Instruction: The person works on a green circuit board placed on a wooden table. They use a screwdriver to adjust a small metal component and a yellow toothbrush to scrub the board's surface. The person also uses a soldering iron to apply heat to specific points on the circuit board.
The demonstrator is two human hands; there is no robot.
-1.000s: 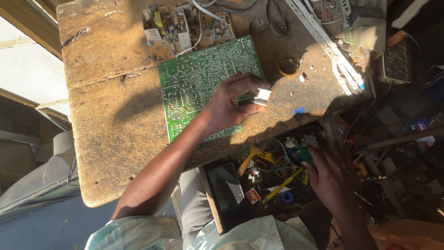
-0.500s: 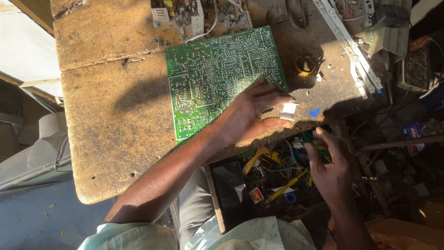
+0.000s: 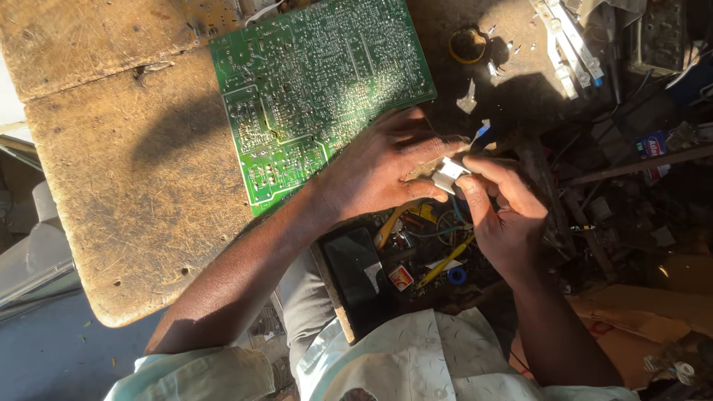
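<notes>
Two hands meeting at bench edge, left hand (image 3: 379, 167) and right hand (image 3: 505, 215) fingers both pinching small white part (image 3: 449, 173), green circuit board (image 3: 319, 89) beside

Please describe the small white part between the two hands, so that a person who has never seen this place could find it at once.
Start at the big green circuit board lying on the worn wooden table. Just past its lower right corner the left hand and right hand meet. Pinched between their fingertips is the small white blocky part, the only bright white thing there, above the drawer's yellow tools.
</notes>
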